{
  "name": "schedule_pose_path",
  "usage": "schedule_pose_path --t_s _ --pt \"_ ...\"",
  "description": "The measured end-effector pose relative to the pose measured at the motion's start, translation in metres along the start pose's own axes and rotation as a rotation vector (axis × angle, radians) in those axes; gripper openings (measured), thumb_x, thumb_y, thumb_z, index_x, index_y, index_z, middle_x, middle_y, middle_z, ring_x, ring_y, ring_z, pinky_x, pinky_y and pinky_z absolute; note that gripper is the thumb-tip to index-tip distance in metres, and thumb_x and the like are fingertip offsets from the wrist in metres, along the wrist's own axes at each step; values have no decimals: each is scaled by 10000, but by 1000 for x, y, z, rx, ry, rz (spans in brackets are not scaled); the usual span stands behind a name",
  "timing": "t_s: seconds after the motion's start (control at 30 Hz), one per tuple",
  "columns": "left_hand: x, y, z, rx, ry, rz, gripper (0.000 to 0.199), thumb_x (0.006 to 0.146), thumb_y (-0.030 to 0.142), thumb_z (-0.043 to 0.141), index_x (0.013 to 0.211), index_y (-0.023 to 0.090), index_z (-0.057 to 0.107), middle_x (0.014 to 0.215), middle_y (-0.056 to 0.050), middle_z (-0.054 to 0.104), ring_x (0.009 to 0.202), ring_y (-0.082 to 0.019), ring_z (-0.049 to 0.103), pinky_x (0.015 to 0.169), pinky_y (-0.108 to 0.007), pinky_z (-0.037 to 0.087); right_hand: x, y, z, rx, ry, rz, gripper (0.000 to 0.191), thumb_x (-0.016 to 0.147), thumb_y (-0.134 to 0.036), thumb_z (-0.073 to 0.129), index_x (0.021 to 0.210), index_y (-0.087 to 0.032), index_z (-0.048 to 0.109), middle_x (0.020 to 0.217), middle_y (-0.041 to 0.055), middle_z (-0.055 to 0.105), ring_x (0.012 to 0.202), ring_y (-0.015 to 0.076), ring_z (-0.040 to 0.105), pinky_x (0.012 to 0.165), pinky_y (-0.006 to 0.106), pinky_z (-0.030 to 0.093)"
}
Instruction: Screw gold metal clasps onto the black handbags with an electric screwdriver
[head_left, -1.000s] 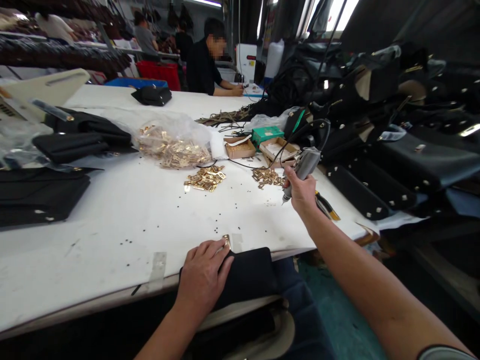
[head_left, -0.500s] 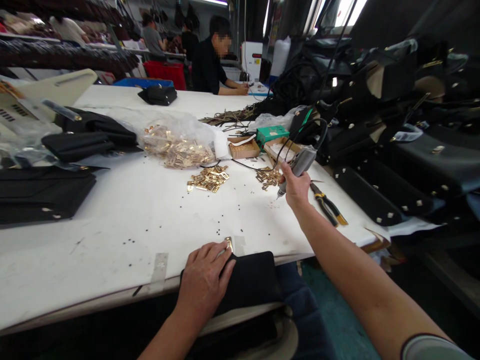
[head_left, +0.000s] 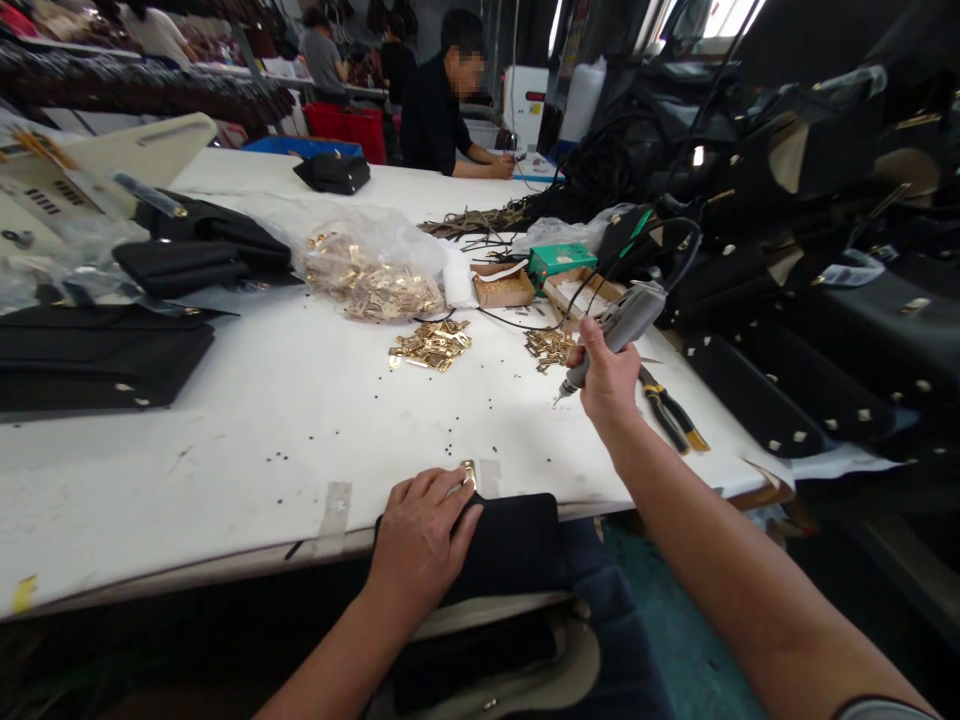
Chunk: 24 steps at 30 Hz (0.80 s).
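My left hand (head_left: 424, 530) lies palm down on the flap of a black bag (head_left: 517, 545) at the table's front edge. Its fingers are stretched out, with the fingertips against a small gold metal plate (head_left: 469, 473) at the flap's edge. In my right hand (head_left: 611, 375) is a grey electric screwdriver (head_left: 628, 318), fingers wrapped around its body. The bit points down, close over the white table (head_left: 247, 400). Past that hand lie a pile of gold plates (head_left: 550, 348) and yellow-and-black pliers (head_left: 673, 412).
Another gold-plate pile (head_left: 431, 345) lies mid-table, before a clear bag of plates (head_left: 375, 270). Small boxes (head_left: 504, 287) and a green box (head_left: 561, 260) stand behind. Black bags are stacked right (head_left: 750, 395) and left (head_left: 97, 355). A co-worker (head_left: 442, 110) sits at the far side.
The camera view has shifted, so the table things appear farther right and slightly higher. My right hand still holds the screwdriver; my left hand stays on the flap by the plate.
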<state>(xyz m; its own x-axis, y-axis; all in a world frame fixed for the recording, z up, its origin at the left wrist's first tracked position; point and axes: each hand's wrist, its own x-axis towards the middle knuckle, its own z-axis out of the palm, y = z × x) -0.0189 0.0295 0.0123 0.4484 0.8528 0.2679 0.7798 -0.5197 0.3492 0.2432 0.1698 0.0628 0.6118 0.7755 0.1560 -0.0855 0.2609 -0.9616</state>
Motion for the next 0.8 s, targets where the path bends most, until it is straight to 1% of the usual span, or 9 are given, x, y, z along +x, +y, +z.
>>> schedule_pose_path --t_s 0.13,0.23,0.33,0.43,0.53,0.7,0.8 --pt "-3 3 -2 -41 -21 -28 258 986 349 600 1197 235 698 1313 -68 699 1179 -269 613 949 -468 465 -54 -16 18 190 -118 176 483 701 -573 850 835 -225 543 636 -77 515 467 85 498 445 234 476" --pt "-5 5 -4 -73 -42 -50 283 996 397 590 1211 245 694 1317 -57 696 1194 -256 599 971 -462 449 -92 -16 28 297 -167 338 510 697 -575 856 829 -230 504 663 -88 480 476 66 479 476 224 491" --pt "-7 5 -4 -83 -55 -71 276 1000 401 587 1212 263 696 1307 -30 701 1181 -244 595 955 -454 446 -115 -9 35 347 -165 464 543 678 -584 868 828 -232 482 667 -94 465 478 60 459 483 217 493" --pt "-7 4 -4 -88 -53 -80 260 1001 390 589 1200 266 702 1287 -23 710 1167 -232 594 932 -446 446 -125 -3 38 344 -154 507 564 664 -595 867 822 -236 463 665 -99 454 472 57 449 478 216 488" --pt "-7 4 -4 -96 -50 -82 242 1010 383 576 1169 265 715 1261 -29 719 1161 -227 594 919 -441 442 -127 -1 38 328 -155 506 576 657 -610 862 821 -239 452 658 -104 444 469 58 454 477 217 485" --pt "-6 3 -4 -95 -47 -80 243 1022 370 551 1159 255 716 1241 -35 723 1153 -224 594 907 -432 440 -130 2 38 294 -185 495 557 701 -619 829 823 -242 438 658 -104 440 466 60 457 487 215 489" --pt "-6 3 -3 -87 -49 -79 241 1030 347 536 1155 248 716 1231 -33 728 1149 -222 593 893 -428 435 -132 2 39 293 -160 511 550 688 -591 848 818 -241 445 659 -102 448 464 59 456 479 215 486"
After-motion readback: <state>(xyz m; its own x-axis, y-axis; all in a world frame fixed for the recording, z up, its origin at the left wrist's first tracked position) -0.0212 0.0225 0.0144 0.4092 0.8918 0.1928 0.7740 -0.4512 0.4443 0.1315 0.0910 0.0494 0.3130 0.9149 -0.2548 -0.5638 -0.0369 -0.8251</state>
